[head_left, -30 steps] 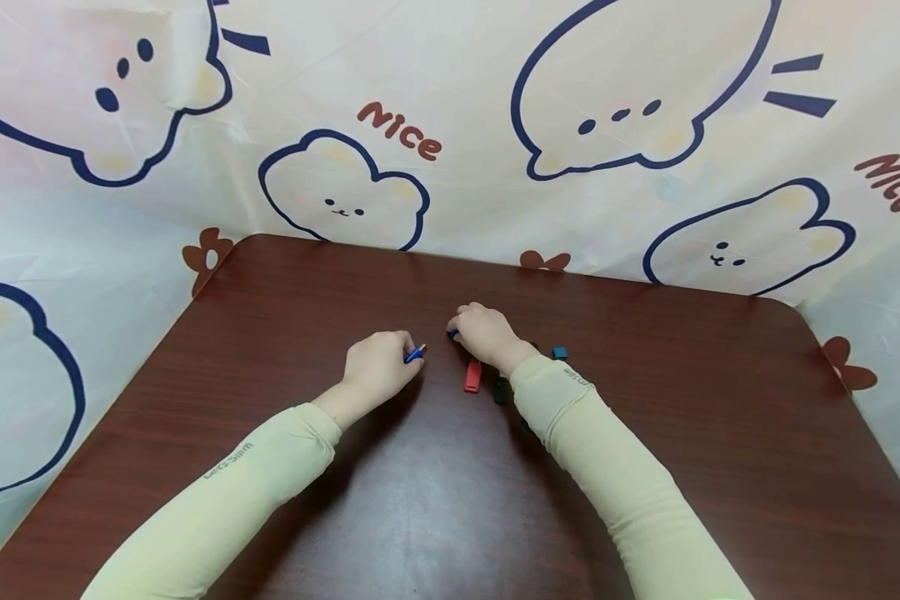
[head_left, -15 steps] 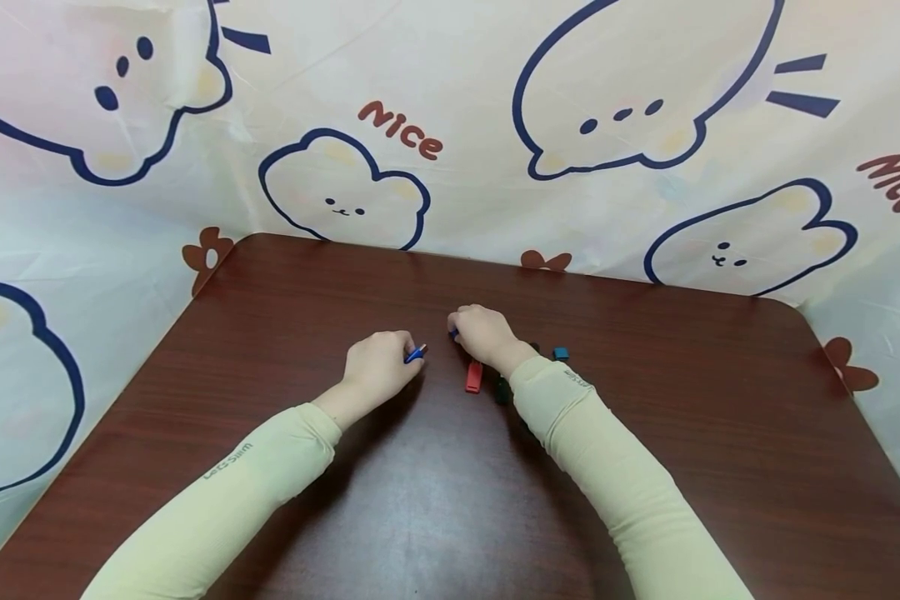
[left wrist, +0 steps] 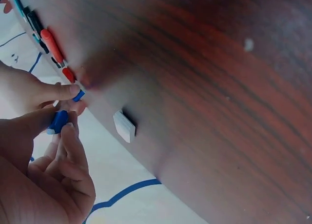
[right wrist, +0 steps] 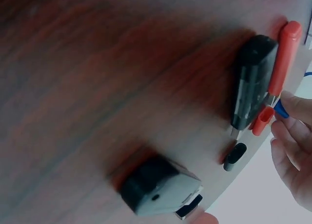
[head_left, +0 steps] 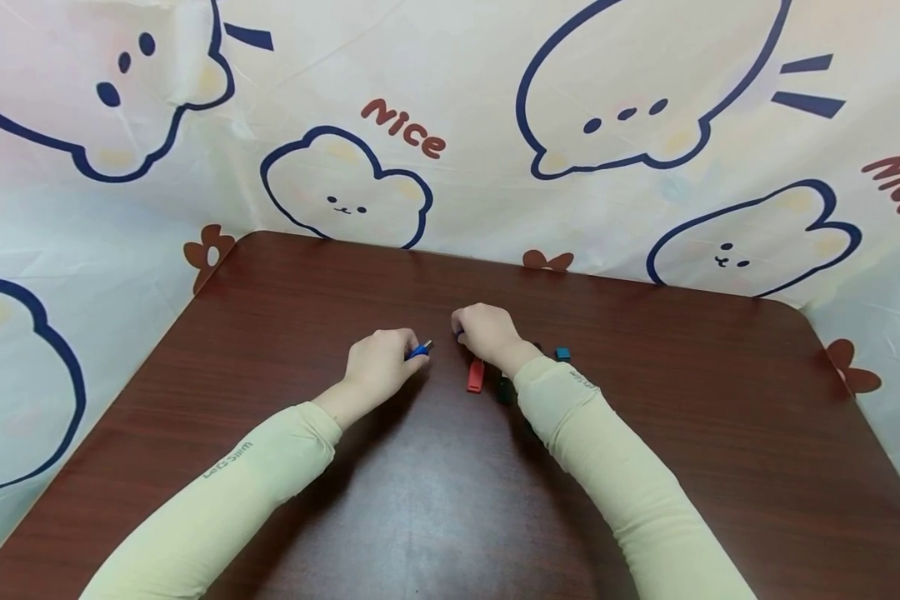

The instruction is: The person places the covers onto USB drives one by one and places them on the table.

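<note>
My left hand (head_left: pixel 381 362) pinches a blue USB flash drive (head_left: pixel 418 352), its metal plug bare and pointing to the far right in the head view. With thumb and fingers, my right hand (head_left: pixel 487 333) holds a small blue cap (left wrist: pixel 78 95) a short way from the drive; the two pieces are apart. Close beside the right hand lie a red flash drive (right wrist: pixel 285 55) and, at its plug end, a red cap (right wrist: pixel 263 120). A black flash drive (right wrist: pixel 254 77) lies alongside, with a black cap (right wrist: pixel 236 155) off its end. My right forearm partly hides these in the head view.
A boxy dark piece (right wrist: pixel 158 185) with a metal-edged end lies nearest the right wrist camera. A teal piece (head_left: pixel 562 354) sits right of my right wrist. A small white block (left wrist: pixel 125 126) lies near the brown table's (head_left: pixel 645 333) far edge, before a printed cloth (head_left: pixel 480 200).
The blue flash drive has tilted slightly in my left hand, and more of its metal plug shows. My right hand has shifted a little to the right with the cap.
</note>
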`<state>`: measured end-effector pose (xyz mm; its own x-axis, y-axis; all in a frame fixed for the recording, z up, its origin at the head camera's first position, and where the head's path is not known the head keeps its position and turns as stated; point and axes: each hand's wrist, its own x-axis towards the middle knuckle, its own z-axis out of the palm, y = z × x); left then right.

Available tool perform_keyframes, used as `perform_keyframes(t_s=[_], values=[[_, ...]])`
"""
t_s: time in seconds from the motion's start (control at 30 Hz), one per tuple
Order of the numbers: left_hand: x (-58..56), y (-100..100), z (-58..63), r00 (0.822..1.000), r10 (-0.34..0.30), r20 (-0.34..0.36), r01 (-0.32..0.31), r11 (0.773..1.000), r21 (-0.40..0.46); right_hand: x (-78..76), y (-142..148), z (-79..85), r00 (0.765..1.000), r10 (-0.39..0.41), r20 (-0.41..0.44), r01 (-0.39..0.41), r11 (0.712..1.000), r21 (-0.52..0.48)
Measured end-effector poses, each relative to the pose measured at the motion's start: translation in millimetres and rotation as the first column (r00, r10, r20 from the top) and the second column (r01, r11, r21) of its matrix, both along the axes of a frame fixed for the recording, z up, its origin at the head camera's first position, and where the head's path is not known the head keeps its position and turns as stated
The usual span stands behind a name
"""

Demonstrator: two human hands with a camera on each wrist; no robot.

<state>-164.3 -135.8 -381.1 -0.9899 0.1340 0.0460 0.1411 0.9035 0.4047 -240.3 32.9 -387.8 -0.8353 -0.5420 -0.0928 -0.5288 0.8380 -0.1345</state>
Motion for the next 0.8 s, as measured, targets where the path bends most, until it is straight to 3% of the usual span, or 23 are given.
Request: perform_keyframes(t_s=[0.4, 0.6, 0.8], values=[[-3.1, 2, 0.9, 1.000, -0.014, -0.010, 0.014, 1.000, 0.020, 2.3, 9, 8.1, 0.996, -0.069, 0.048, 0.075, 0.990, -0.121], [-4.6, 4, 1.9, 0.999, -0.039, -0.012, 0.040, 0.999, 0.027, 9.1, 12, 14.6, 0.985, -0.108, 0.134, 0.138, 0.960, -0.245], [-5.5, 7, -1.2, 0.996, -0.086, -0.014, 0.086, 0.992, 0.094, 19.1, 17, 16.8, 0.975, -0.110, 0.192, 0.171, 0.925, -0.339]])
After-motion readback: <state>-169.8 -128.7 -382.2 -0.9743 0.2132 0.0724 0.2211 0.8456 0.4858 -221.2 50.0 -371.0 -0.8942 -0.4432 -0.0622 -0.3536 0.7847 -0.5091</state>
